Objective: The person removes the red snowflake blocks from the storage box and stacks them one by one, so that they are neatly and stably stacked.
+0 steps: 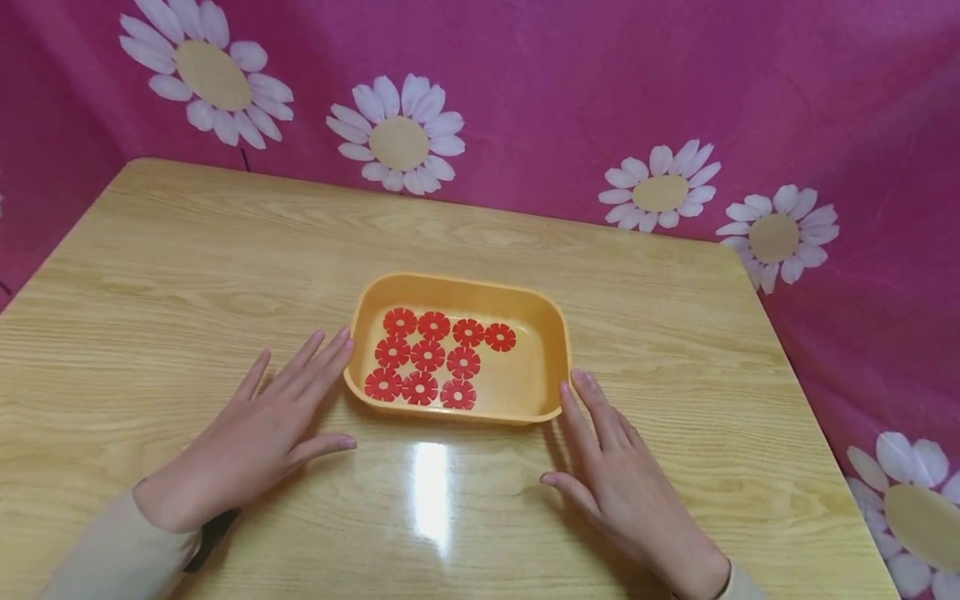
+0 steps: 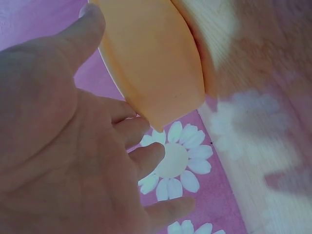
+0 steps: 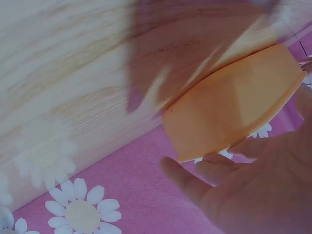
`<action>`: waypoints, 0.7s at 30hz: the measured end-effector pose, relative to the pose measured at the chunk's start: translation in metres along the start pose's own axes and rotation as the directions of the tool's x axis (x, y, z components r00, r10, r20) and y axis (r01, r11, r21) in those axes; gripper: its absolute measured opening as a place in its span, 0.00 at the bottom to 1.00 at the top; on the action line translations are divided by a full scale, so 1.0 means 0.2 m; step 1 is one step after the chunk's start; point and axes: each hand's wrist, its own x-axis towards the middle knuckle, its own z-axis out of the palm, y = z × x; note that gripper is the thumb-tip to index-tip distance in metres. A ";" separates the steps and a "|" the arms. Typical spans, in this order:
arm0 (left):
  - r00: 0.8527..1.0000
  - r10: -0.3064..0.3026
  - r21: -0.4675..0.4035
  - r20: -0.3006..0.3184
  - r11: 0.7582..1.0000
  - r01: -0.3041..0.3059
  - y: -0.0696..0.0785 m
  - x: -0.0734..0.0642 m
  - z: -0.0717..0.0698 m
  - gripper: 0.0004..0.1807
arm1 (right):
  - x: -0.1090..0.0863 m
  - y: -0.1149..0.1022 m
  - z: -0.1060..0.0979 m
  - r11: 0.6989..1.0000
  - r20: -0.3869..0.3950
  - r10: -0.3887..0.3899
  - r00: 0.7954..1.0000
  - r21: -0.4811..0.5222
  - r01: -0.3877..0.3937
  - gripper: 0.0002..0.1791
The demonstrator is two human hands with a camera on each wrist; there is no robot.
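1. Surface: the worktop (image 1: 637, 317) is a pale wood-grain board with a glossy finish. A bright light reflection (image 1: 431, 500) shows on it, between the hands and on the wearer's side of the tray.
2. Room: a magenta cloth (image 1: 540, 108) hangs behind the far edge of the worktop and along its left and right sides. It is printed with large daisies (image 1: 397, 143), white-petalled with beige centres.
3. Tray position: the yellow-orange tray (image 1: 517, 375) stands flat near the middle of the worktop, between the two hands. It is rectangular with rounded corners.
4. Tray orientation: the open side faces up. The long axis runs left to right, with the right end slightly nearer the wearer. This axis lies roughly parallel to the far edge of the worktop.
5. Contents: ten red flower-shaped discs (image 1: 418, 357) lie flat in the tray in three rows: four in the far row, three in the middle row, three in the near row. They occupy the left and centre; the tray floor is bare at the right.
6. Left hand (image 1: 258, 425): grip spread, fingers extended, fingertips at the left end wall, thumb held apart.
7. Right hand (image 1: 622, 483): grip spread, fingers extended, fingertips at the right end wall near the near corner, thumb apart.
8. Clothing: a beige sleeve (image 1: 120, 550) covers the left forearm.
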 end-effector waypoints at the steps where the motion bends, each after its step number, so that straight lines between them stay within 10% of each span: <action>1: 1.000 -0.002 -0.001 0.001 1.000 0.002 0.00 0.00 0.00 0.52 | 0.00 0.00 0.00 1.000 0.000 -0.004 1.000 -0.001 0.004 0.48; 13: 1.000 0.000 -0.005 -0.001 1.000 0.000 0.00 -0.01 0.00 0.51 | 0.13 0.03 -0.09 1.000 -0.032 0.019 0.999 -0.023 -0.020 0.39; 18: 1.000 -0.009 -0.005 0.006 1.000 0.009 0.00 -0.01 0.01 0.51 | 0.29 0.02 -0.11 0.978 -0.075 0.063 0.995 0.202 -0.047 0.34; 21: 1.000 -0.018 -0.013 0.015 1.000 0.018 0.00 -0.01 0.00 0.52 | 0.41 0.00 -0.08 0.889 -0.042 0.134 0.990 0.446 -0.102 0.29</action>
